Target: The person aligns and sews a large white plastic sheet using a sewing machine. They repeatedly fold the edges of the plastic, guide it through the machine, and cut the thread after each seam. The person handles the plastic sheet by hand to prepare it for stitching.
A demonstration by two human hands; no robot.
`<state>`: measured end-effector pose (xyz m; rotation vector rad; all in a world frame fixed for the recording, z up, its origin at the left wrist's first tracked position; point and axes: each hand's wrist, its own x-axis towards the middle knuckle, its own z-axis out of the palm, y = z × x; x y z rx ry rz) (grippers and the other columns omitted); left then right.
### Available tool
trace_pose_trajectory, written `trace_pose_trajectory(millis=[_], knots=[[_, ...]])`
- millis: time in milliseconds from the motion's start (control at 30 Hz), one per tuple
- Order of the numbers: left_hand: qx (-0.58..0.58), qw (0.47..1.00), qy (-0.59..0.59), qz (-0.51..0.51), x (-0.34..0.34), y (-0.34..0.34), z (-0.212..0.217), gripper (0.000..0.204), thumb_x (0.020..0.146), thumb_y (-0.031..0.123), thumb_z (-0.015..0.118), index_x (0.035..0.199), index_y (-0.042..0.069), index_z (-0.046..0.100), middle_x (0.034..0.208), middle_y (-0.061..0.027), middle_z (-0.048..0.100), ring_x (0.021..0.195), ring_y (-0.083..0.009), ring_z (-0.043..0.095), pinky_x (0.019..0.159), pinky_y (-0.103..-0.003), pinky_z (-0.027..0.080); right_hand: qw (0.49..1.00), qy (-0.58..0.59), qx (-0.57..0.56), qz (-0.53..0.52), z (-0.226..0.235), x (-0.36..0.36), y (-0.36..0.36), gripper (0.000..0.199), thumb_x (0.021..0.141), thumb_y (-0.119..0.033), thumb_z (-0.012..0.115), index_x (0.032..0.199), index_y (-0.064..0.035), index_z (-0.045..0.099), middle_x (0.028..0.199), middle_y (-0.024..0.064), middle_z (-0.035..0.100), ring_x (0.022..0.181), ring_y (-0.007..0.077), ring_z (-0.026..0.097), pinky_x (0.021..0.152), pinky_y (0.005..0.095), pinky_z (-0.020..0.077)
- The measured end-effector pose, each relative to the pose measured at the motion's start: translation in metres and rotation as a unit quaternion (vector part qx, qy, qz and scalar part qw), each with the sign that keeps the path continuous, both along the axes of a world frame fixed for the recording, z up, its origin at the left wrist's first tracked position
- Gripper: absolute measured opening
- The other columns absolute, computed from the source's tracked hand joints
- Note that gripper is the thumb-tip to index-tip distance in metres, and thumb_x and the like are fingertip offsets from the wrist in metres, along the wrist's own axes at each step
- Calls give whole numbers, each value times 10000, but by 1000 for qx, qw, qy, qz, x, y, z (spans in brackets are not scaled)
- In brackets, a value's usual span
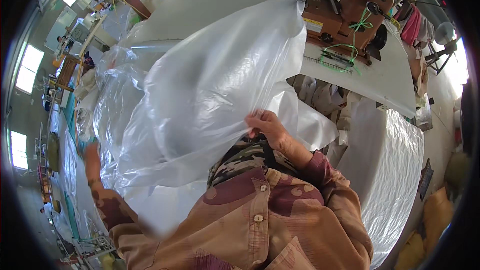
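A large translucent white plastic sheet (pixel 215 77) spreads from the needle area of a brown sewing machine (pixel 340 7) down to my lap. Its far corner sits under the machine's presser area. In front of my waist, my right hand (pixel 267 127) is closed, pinching the sheet's near edge, which gathers in creases toward the fingers. Out at the far left, my left hand (pixel 92 157) is raised beside crumpled clear plastic (pixel 117 112). That hand is blurred, and its fingers do not show clearly enough to tell whether they hold the plastic.
The machine stands on a pale worktable (pixel 370 82) with green thread (pixel 357 45) hanging off it. To my right is a tall stack of white plastic sheets (pixel 387 155). Pink cloth (pixel 411 25) hangs behind the table's right end. Yellow-brown bundles (pixel 437 215) lie on the floor at right.
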<state>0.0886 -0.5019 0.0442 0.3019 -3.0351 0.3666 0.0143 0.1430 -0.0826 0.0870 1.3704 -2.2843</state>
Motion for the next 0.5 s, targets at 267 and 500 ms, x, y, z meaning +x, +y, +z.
trace_pose_trajectory(millis=[267,500], knots=[[343,772,6,-535,-50,421,54,321,885,148,679,1150,-25,623,1129,-166,650,1029,-332,645,879,-421,525,966,177,171,-80,36,37,-31,187,902,-156,689,938,-14,573,693,85,647,605,196,626,572,302,499],[582,759,-75,-283,-77,463,-14,333,891,125,724,1178,27,586,896,-71,657,731,-109,648,608,-256,527,681,642,351,19,58,37,-15,434,769,-223,784,1158,-98,637,819,111,652,890,293,659,834,383,504]])
